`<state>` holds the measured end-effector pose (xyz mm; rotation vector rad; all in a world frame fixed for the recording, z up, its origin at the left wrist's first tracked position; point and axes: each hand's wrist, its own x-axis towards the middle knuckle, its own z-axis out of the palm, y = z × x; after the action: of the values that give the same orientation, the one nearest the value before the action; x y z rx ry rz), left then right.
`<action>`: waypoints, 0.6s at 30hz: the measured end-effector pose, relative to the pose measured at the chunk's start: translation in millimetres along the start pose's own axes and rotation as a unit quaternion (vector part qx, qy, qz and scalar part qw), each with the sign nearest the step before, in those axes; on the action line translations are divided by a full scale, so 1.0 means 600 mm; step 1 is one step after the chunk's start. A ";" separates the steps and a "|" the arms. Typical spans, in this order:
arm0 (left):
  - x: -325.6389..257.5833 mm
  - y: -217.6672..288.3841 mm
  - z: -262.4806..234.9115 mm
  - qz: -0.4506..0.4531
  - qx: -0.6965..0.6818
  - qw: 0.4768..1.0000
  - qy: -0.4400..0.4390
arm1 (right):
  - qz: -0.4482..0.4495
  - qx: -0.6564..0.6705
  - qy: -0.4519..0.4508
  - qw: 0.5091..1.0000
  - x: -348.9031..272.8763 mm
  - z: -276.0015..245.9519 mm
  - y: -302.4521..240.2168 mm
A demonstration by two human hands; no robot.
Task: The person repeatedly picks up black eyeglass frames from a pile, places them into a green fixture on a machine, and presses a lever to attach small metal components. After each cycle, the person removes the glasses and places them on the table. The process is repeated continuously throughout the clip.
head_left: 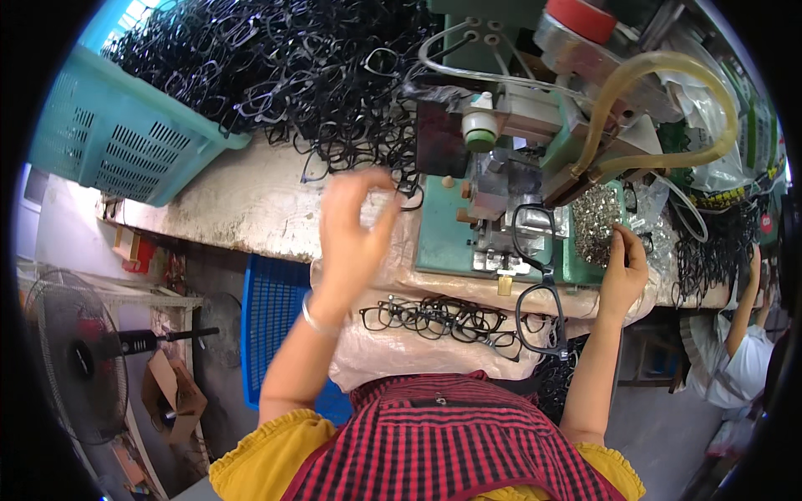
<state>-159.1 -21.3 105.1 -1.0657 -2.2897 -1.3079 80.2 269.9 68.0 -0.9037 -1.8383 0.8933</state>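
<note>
Hovering, motion-blurred: your left hand (pixel 355 238), thumb and fingers spread, dark eyeglass pile (pixel 292 71) beyond it. Your right hand (pixel 626 271): fingertips beside small metal pieces (pixel 595 225), any pinched piece too small to tell; left of that grip, one black eyeglass frame (pixel 548 274) before the machine (pixel 491 198), support unclear.

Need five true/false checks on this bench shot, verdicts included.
1. The right hand is beside the small shiny parts. True.
2. The left hand holds a glasses frame. False: blurred, but no frame shows in it.
3. A glasses frame shows in front of the machine. True.
4. The basket beside the big frame pile is red. False: the basket is turquoise.
5. The apron is checked. True.
</note>
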 end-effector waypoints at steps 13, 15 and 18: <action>0.114 -0.131 -0.056 -0.080 -0.066 0.994 -0.038 | 0.028 0.091 -0.031 0.995 0.009 -0.001 -0.057; 0.091 -0.166 -0.041 -0.048 0.120 0.989 -0.070 | 0.029 0.090 -0.043 0.995 0.008 -0.007 -0.060; 0.044 -0.218 -0.020 -0.062 0.231 0.970 -0.048 | 0.058 0.052 -0.042 0.996 -0.004 -0.007 -0.050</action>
<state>-273.0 -60.3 46.4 -0.8493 -2.5870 -0.7088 78.5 254.5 94.1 -0.9273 -1.8065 1.1048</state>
